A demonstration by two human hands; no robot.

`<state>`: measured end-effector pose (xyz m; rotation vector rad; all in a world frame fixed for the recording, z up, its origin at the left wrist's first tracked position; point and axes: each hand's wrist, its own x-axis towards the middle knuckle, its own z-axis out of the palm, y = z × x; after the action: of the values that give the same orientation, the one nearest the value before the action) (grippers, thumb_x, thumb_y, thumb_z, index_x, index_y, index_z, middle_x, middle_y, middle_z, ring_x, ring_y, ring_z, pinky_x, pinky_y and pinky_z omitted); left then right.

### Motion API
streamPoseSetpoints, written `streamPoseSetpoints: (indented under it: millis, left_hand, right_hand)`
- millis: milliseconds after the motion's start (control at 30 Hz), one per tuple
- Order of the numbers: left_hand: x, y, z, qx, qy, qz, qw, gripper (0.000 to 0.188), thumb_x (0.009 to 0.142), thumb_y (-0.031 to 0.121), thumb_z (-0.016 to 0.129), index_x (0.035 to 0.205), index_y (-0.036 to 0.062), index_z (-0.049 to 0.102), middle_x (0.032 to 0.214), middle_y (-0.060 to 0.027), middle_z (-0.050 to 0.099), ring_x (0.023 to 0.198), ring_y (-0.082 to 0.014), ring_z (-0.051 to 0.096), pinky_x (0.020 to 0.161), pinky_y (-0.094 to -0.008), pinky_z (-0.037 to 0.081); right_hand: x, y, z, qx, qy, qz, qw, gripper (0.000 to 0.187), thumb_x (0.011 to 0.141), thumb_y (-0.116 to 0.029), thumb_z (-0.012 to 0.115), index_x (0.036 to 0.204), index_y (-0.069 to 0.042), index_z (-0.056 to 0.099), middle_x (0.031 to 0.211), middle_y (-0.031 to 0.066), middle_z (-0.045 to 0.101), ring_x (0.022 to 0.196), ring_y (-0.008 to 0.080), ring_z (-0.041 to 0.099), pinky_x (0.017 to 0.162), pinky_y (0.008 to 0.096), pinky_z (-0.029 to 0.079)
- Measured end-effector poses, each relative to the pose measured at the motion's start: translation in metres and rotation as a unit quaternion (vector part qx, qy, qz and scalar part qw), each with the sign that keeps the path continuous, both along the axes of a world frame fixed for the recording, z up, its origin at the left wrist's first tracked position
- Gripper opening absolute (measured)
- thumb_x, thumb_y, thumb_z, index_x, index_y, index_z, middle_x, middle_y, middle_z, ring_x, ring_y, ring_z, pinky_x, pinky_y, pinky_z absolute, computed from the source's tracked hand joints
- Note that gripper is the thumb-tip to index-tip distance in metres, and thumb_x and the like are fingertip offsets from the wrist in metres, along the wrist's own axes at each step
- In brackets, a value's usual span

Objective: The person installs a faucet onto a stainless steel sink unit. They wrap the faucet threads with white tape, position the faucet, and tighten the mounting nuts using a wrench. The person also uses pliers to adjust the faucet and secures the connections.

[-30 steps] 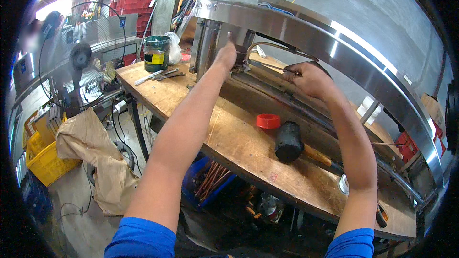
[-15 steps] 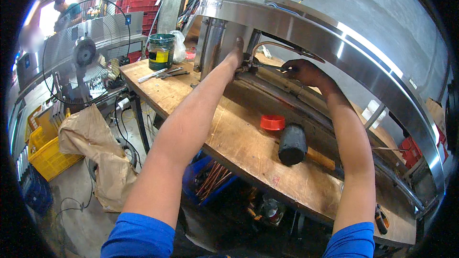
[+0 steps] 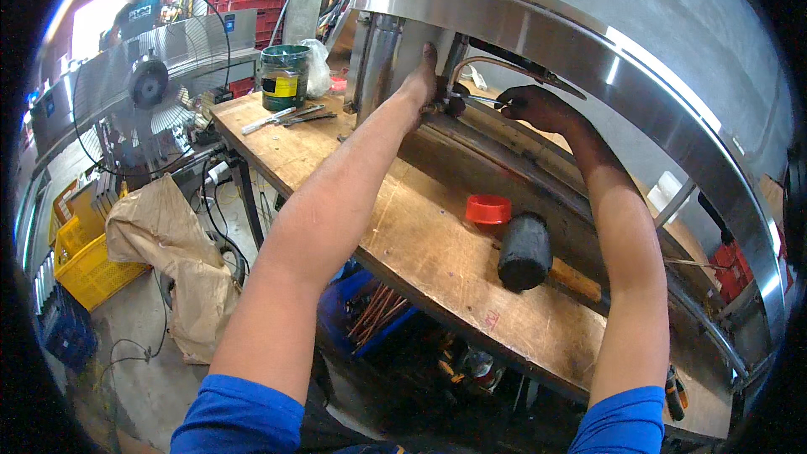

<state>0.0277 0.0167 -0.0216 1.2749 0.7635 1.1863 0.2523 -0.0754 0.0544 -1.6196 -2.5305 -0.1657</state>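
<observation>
My left hand (image 3: 423, 84) is at the left end of a long metal pipe (image 3: 513, 160), its thumb raised against a steel panel. Its other fingers, partly hidden, curl about a small pipe fitting (image 3: 454, 102). From this fitting a bent copper tube (image 3: 487, 60) rises and runs right, beneath a curved steel rim (image 3: 538, 21). Closed around a thin metal wrench (image 3: 483, 100), my right hand (image 3: 536, 109) holds it level, its far end at the fitting. The wrench's jaw is too small to make out.
On the wooden bench (image 3: 420, 235) lie a black-headed mallet (image 3: 524, 252), a red round cap (image 3: 487, 209), several thin rods (image 3: 303, 115) and orange-handled pliers (image 3: 675, 395). A dark green bucket (image 3: 284, 76) stands far left. A fan (image 3: 150, 82) and a yellow crate (image 3: 97, 269) are beyond the bench.
The whole view has shifted slightly. Both hands keep their places at the fitting, and the wrench is tilted slightly differently. A person in the left background has changed position.
</observation>
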Motion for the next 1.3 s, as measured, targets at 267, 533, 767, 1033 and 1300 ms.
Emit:
streamPoseSetpoints:
  millis: [267, 533, 767, 1033, 1300]
  left_hand:
    - [0.003, -0.021, 0.000, 0.023, -0.006, 0.051, 0.998, 0.086, 0.083, 0.081, 0.031, 0.096, 0.0043, 0.068, 0.079, -0.0089, 0.063, 0.062, -0.0172, 0.055, 0.055, -0.0304, 0.043]
    - [0.002, -0.004, -0.002, 0.026, 0.046, 0.001, 0.999, 0.083, 0.088, 0.074, 0.030, 0.126, 0.0054, 0.057, 0.118, -0.0195, 0.059, 0.110, -0.0261, 0.053, 0.096, -0.0405, 0.039]
    - [-0.001, -0.017, -0.001, 0.085, 0.046, -0.016, 0.995, 0.082, 0.087, 0.075, 0.031, 0.124, 0.0079, 0.059, 0.118, -0.0192, 0.059, 0.111, -0.0265, 0.053, 0.097, -0.0408, 0.039]
    - [0.000, -0.031, 0.002, 0.060, 0.051, 0.014, 0.997, 0.080, 0.088, 0.074, 0.031, 0.121, 0.0073, 0.061, 0.114, -0.0180, 0.061, 0.107, -0.0259, 0.054, 0.094, -0.0423, 0.041]
    - [-0.001, -0.007, -0.003, 0.001, 0.009, 0.010, 1.000, 0.079, 0.087, 0.075, 0.032, 0.111, 0.0055, 0.063, 0.094, -0.0126, 0.062, 0.080, -0.0240, 0.058, 0.076, -0.0397, 0.047]
  right_hand:
    - [-0.004, 0.012, -0.007, 0.061, 0.000, 0.027, 0.998, 0.029, 0.085, -0.026, 0.067, 0.110, -0.013, 0.068, 0.111, 0.0133, 0.067, 0.100, 0.0300, 0.064, 0.090, 0.0392, 0.049]
    - [0.000, 0.018, -0.011, 0.065, -0.001, 0.019, 0.998, 0.030, 0.085, -0.026, 0.067, 0.112, -0.013, 0.068, 0.111, 0.0142, 0.067, 0.101, 0.0313, 0.063, 0.092, 0.0395, 0.048]
    - [-0.006, 0.002, -0.007, 0.028, 0.012, -0.008, 0.999, 0.032, 0.087, -0.024, 0.066, 0.116, -0.009, 0.065, 0.111, 0.0128, 0.067, 0.101, 0.0241, 0.063, 0.090, 0.0356, 0.047]
    - [-0.007, -0.001, -0.008, 0.022, 0.003, -0.017, 1.000, 0.034, 0.088, -0.025, 0.066, 0.119, -0.010, 0.064, 0.112, 0.0137, 0.067, 0.103, 0.0247, 0.062, 0.094, 0.0356, 0.046]
    - [-0.016, -0.024, 0.005, -0.012, -0.049, -0.086, 0.995, 0.062, 0.096, -0.056, 0.036, 0.117, -0.005, 0.064, 0.112, 0.0175, 0.065, 0.108, 0.0297, 0.059, 0.097, 0.0391, 0.042]
